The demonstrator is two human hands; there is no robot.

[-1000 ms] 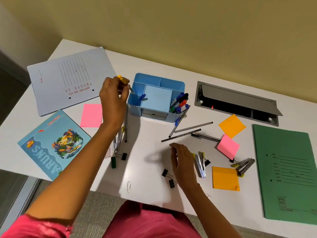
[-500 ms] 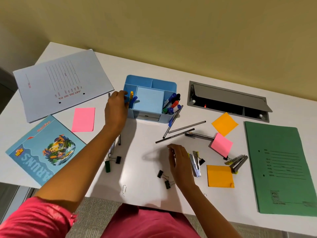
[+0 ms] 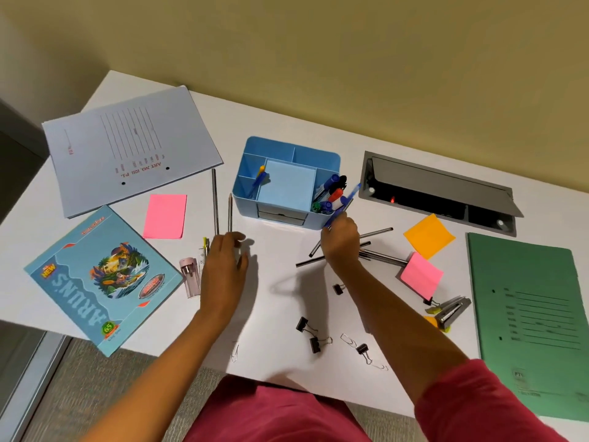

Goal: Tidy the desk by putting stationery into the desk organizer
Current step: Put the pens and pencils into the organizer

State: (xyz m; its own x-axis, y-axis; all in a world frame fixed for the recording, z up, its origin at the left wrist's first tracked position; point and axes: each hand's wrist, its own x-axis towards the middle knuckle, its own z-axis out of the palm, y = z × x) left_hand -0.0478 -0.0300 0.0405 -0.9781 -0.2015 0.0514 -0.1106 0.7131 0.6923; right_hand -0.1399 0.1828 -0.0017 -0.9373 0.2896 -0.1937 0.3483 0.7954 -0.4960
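**Blue pen gripped beside the organizer**

Blue plastic desk organizer (image 3: 287, 183) stands mid-desk on the white table (image 3: 274, 301), with a yellow-capped blue pen (image 3: 258, 180) leaning in its left compartment and markers (image 3: 330, 194) crowded in the right one. The right hand (image 3: 341, 242) is just beside the organizer's right front corner, fingers closed around a blue pen (image 3: 345, 204) that slants up toward the marker compartment. Under that hand lie several dark pens (image 3: 376, 232) — loose on the table. The left hand (image 3: 224, 266) hovers low over the table with fingers spread and holding nothing, near two pencils (image 3: 223, 202) lying side by side. Binder clips (image 3: 314, 338) are scattered near the front edge.
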